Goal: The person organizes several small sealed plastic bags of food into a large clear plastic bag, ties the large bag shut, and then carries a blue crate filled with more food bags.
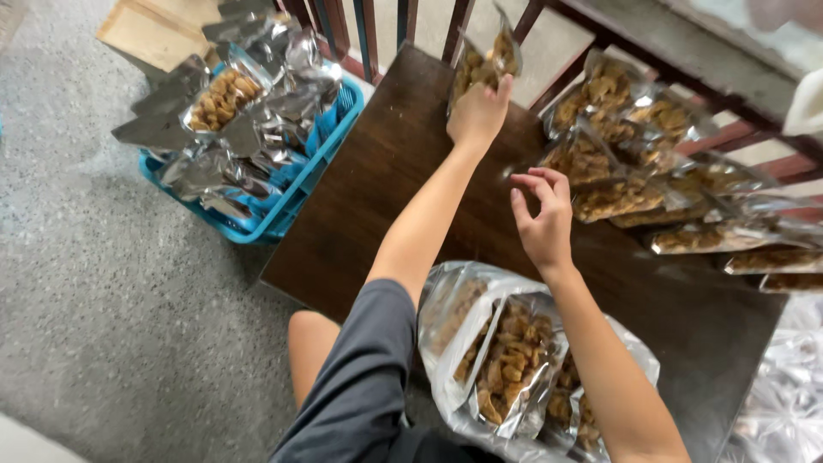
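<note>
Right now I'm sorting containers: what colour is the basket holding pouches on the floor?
Blue basket, clearest in the head view.

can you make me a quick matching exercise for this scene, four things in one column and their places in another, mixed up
Things:
1. left hand
2. right hand
3. blue basket
4. big clear bag

Places:
A. on the floor left of the dark table, heaped with silvery pouches
B. on the person's lap, holding filled pouches
C. gripping a snack pouch at the table's far edge
D. empty, fingers curled, over the table beside the row of pouches

Pairs: 1-C, 2-D, 3-A, 4-B
</note>
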